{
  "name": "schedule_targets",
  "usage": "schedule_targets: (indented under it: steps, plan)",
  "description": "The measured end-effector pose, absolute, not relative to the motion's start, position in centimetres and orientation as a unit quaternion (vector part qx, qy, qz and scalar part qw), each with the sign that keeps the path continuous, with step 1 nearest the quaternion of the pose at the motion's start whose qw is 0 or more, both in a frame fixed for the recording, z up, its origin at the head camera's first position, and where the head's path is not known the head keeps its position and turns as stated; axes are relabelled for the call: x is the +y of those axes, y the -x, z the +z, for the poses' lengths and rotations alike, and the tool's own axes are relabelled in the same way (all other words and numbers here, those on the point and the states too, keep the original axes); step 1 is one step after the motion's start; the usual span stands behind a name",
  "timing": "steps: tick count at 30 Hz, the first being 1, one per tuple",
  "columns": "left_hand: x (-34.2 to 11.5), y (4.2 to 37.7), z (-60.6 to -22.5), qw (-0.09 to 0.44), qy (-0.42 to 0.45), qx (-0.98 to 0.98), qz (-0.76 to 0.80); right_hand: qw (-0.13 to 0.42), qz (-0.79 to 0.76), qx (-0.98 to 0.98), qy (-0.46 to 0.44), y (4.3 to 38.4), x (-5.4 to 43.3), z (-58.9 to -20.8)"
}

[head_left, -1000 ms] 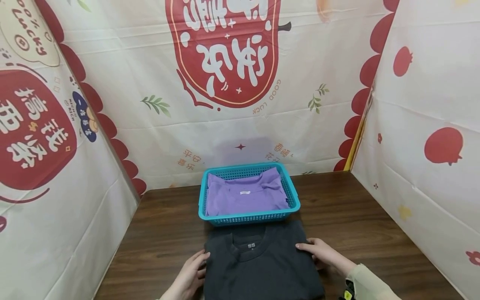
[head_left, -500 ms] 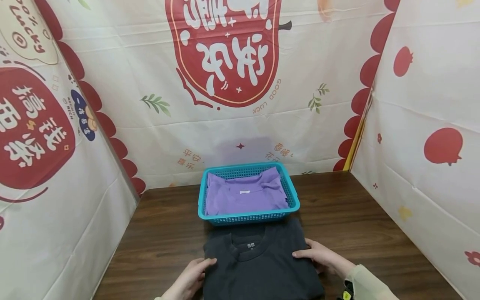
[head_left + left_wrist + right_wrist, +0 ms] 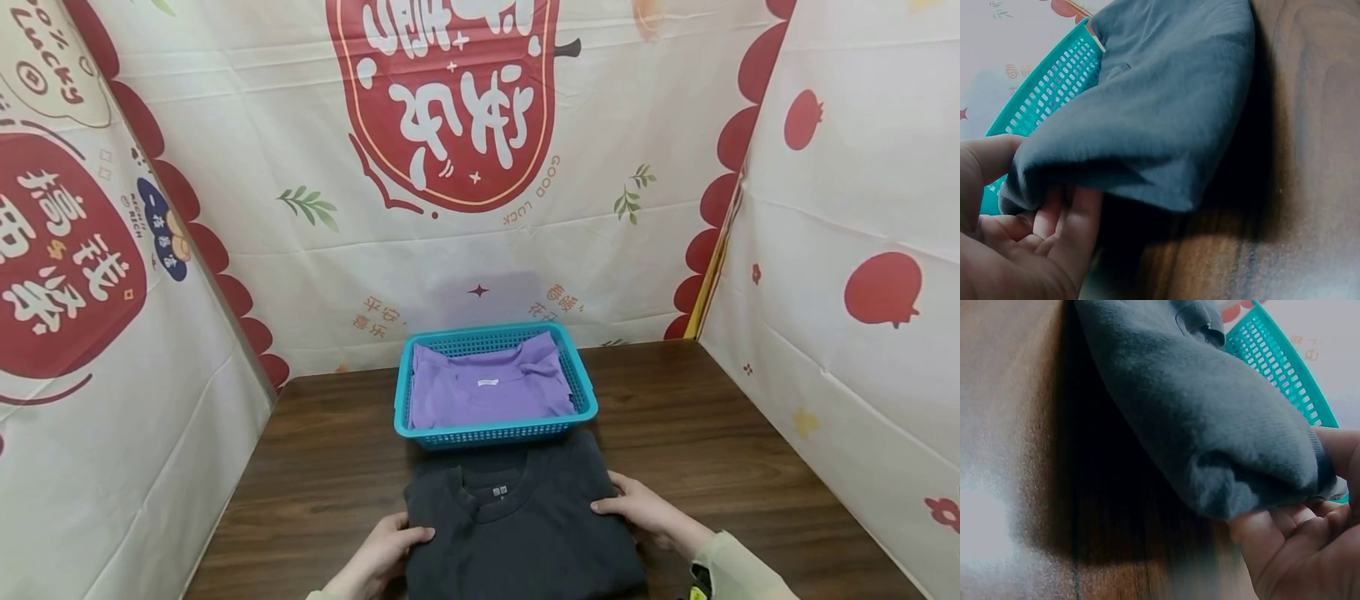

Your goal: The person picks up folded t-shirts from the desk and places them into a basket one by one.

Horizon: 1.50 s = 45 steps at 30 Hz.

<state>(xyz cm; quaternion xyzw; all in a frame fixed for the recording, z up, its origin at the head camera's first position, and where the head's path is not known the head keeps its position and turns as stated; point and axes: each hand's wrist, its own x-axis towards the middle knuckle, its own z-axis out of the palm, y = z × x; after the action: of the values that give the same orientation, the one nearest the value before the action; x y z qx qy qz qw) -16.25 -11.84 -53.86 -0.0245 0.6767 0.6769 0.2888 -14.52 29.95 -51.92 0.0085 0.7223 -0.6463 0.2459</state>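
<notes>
A folded dark grey T-shirt [image 3: 525, 542] lies at the front of the table, its neckline and small white label facing up. My left hand [image 3: 386, 552] grips its left side, thumb on top; in the left wrist view the fingers [image 3: 1079, 219] curl under the folded edge. On the opposite side my right hand [image 3: 645, 510] pinches the shirt the same way, and the right wrist view shows those fingers [image 3: 1260, 534] beneath the cloth. A shadow falls below the shirt's near edge in both wrist views. The shirt's front end runs out of the head view.
Just beyond the shirt stands a turquoise plastic basket [image 3: 495, 435] holding a folded purple garment [image 3: 491, 396]. Dark wooden tabletop [image 3: 315, 475] extends on both sides. Printed cloth walls [image 3: 480, 258] enclose the table at the back, left and right.
My left hand's thumb has moved from the shirt's edge onto its top, and its fingers have slid slightly lower. My right hand has shifted a little, still at the shirt's side.
</notes>
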Motion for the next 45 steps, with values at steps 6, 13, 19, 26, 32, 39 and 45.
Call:
schedule_targets:
  steps: [6, 13, 19, 26, 32, 39, 45]
  plan:
    - [-12.3, 15.8, -52.7, 0.282, -0.005, 0.674, 0.683, 0.256, -0.666, 0.701, 0.004, 14.0, 29.9, -51.6]
    - [-12.6, 15.2, -51.2, 0.286, -0.029, 0.668, 0.686, 0.266, -0.687, 0.676, 0.031, 12.8, 29.7, -50.3]
    - [-13.3, 14.5, -49.1, 0.289, -0.047, 0.665, 0.687, 0.262, -0.685, 0.679, 0.036, 11.9, 29.5, -48.4]
    - [-14.1, 14.2, -46.0, 0.283, -0.070, 0.669, 0.684, 0.248, -0.677, 0.690, 0.066, 11.5, 29.2, -45.4]
    - [-14.6, 15.1, -43.6, 0.263, -0.095, 0.671, 0.687, 0.217, -0.662, 0.712, 0.082, 12.2, 29.2, -42.3]
    - [-14.4, 18.3, -40.3, 0.230, -0.102, 0.679, 0.689, 0.179, -0.643, 0.738, 0.097, 14.9, 29.2, -38.8]
    - [-14.0, 21.9, -37.9, 0.200, -0.103, 0.693, 0.685, 0.154, -0.626, 0.759, 0.088, 18.3, 29.4, -36.3]
